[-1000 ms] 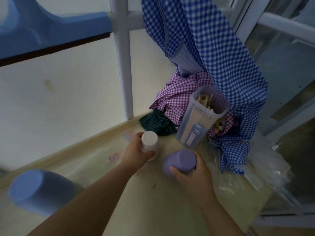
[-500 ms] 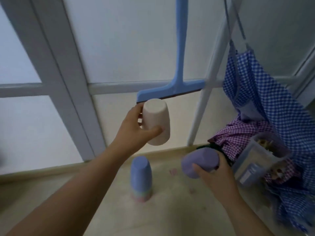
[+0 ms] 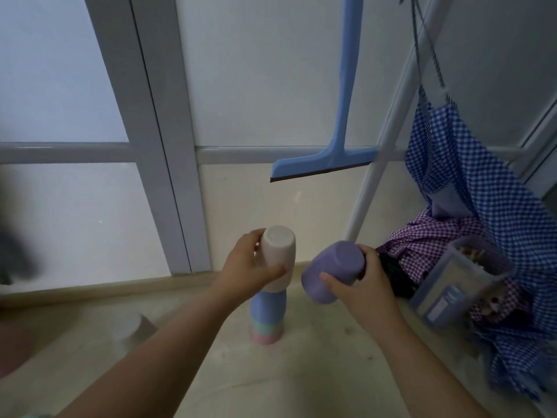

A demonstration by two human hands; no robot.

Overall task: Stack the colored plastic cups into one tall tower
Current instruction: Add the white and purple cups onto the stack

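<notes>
the left hand (image 3: 250, 268), half a second ago lifting the white cup (image 3: 278, 257) high, now grips it mouth-down onto the stack (image 3: 266, 316) mid-floor, so the purple cup (image 3: 333, 271) gripped by the right hand (image 3: 366, 286) likely goes next.

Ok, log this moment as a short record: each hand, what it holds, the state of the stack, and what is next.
left hand: grips white cup, upside down, over the stack
right hand: holds purple cup, tilted, off to the side
stack: blue cup over green and pink rims, standing on the floor
white cup seated: cannot tell
likely next: purple cup on top
</notes>
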